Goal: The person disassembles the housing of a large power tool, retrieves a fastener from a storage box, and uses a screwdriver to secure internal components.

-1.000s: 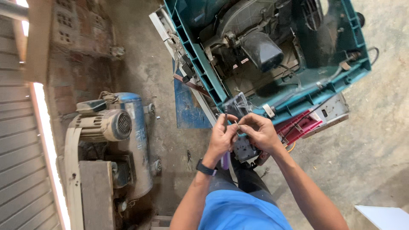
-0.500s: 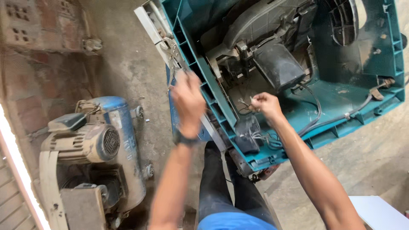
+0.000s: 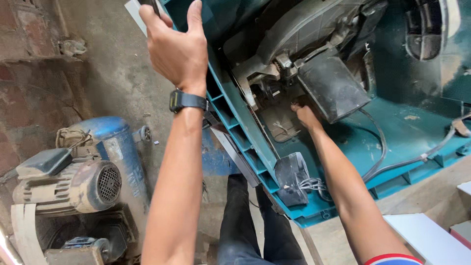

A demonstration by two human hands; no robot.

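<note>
A teal plastic machine housing (image 3: 392, 127) lies open before me, showing a black motor cover (image 3: 333, 86), grey metal parts and cables. My left hand (image 3: 176, 46), with a dark wristwatch below it, is raised at the housing's upper left rim, fingers curled around a thin dark object at the top edge; what it is cannot be told. My right hand (image 3: 305, 114) reaches down inside the housing, fingertips tucked under the motor cover beside a grey plate. A black switch box (image 3: 292, 177) with white wires sits at the housing's near rim, by my right forearm.
A blue air compressor (image 3: 83, 172) with a grey finned motor stands on the dusty concrete floor at the left. Brick wall runs along the far left. My dark trouser legs (image 3: 255, 225) are below. White boards (image 3: 431, 240) lie at the lower right.
My left hand rose from the housing's rim to its upper left corner. My right hand went from the near edge deeper in, under the motor cover. The view moved closer.
</note>
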